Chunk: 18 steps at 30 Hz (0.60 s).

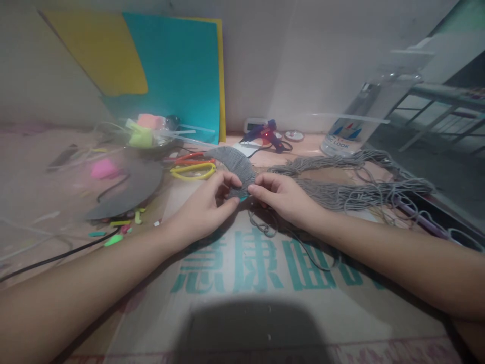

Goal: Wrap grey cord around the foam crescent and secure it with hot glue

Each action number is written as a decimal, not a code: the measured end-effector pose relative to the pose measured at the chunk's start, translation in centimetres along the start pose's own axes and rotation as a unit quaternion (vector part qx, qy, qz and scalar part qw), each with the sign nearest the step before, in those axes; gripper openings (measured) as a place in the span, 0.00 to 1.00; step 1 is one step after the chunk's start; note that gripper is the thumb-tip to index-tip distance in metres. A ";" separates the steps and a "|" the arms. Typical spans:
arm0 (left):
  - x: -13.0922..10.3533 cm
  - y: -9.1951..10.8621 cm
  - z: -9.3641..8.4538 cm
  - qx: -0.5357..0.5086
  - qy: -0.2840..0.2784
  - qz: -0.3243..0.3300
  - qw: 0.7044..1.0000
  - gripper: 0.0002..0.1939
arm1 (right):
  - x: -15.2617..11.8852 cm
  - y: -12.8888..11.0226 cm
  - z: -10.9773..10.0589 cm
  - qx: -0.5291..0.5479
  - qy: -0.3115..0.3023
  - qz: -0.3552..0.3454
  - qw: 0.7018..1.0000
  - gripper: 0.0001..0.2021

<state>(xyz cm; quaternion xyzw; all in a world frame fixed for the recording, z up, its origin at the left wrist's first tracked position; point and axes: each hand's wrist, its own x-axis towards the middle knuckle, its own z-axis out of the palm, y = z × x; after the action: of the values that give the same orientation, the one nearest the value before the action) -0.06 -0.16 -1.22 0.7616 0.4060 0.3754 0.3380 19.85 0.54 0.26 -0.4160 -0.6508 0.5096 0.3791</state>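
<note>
A curved, crescent-like piece wrapped in grey cord [235, 161] is held up between my two hands over the printed board. Its lower end sits in the bent fingers of my left hand [212, 202]. My right hand [282, 197] pinches at the right edge of that same end, thumb and forefinger together. A small teal patch shows under the piece between the hands. Loose grey cord [267, 230] hangs and curls below my right hand. A big bundle of grey cord [341, 192] lies to the right, beyond my right forearm.
Yellow-handled scissors [193, 171] and a glue gun [265, 135] lie behind the hands. A clear plastic bottle [343, 136] stands at the back right. At left are a dark grey curved sheet [132, 189], pink clay [104, 168] and a black cable [60, 258]. Coloured sheets [178, 71] lean on the wall.
</note>
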 end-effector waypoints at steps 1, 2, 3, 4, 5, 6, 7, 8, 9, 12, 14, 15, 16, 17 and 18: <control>0.0 0.0 0.0 -0.001 0.001 -0.002 1.000 0.10 | 0.0 0.0 0.0 -0.005 0.000 0.000 1.000 0.15; 0.0 0.0 0.0 -0.001 0.002 -0.003 1.000 0.10 | 0.0 0.0 0.0 -0.012 0.001 -0.001 1.000 0.15; 0.0 0.0 0.0 0.000 0.003 -0.003 1.000 0.10 | 0.0 0.0 0.0 -0.021 0.002 -0.003 1.000 0.15; 0.0 0.0 0.0 0.002 0.004 -0.002 1.000 0.10 | 0.0 0.0 0.0 -0.031 0.003 -0.005 1.000 0.15; 0.0 0.0 0.0 0.004 0.004 0.000 1.000 0.10 | -0.1 0.0 0.0 -0.039 0.005 -0.008 0.999 0.14; 0.0 0.0 0.0 0.009 0.003 0.005 1.000 0.11 | -0.1 -0.1 0.0 -0.045 0.008 -0.010 0.999 0.14; 0.0 0.0 0.0 0.015 0.001 0.010 1.000 0.12 | -0.1 -0.1 0.0 -0.048 0.010 -0.011 0.999 0.14; 0.0 0.0 0.0 0.022 -0.001 0.015 1.000 0.13 | -0.2 -0.1 0.1 -0.050 0.012 -0.010 0.999 0.14; 0.0 0.0 0.0 0.030 -0.002 0.019 0.999 0.14 | -0.2 -0.1 0.1 -0.053 0.013 -0.009 0.998 0.14; 0.1 -0.1 0.1 0.041 0.002 0.032 0.999 0.13 | -0.3 -0.2 0.1 -0.082 0.006 -0.009 0.997 0.14; 0.1 -0.1 0.1 0.041 0.004 0.041 0.998 0.11 | -0.3 -0.3 0.2 -0.111 0.001 -0.016 0.994 0.13; 0.1 -0.1 0.1 0.040 0.004 0.044 0.998 0.11 | -0.3 -0.3 0.2 -0.123 0.000 -0.021 0.992 0.13; 0.2 -0.1 0.1 0.040 0.005 0.046 0.998 0.10 | -0.3 -0.4 0.2 -0.132 0.001 -0.025 0.991 0.13; 0.2 -0.1 0.1 0.042 0.005 0.047 0.998 0.10 | -0.3 -0.4 0.3 -0.138 0.003 -0.030 0.990 0.13; 0.2 0.0 0.1 0.041 0.006 0.047 0.998 0.10 | -0.4 -0.5 0.3 -0.142 0.003 -0.033 0.989 0.13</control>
<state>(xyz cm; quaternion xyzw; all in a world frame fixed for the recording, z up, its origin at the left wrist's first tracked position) 0.09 0.00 -1.21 0.7907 0.3872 0.3787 0.2856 19.65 0.05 0.65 -0.4457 -0.7286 0.3977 0.3351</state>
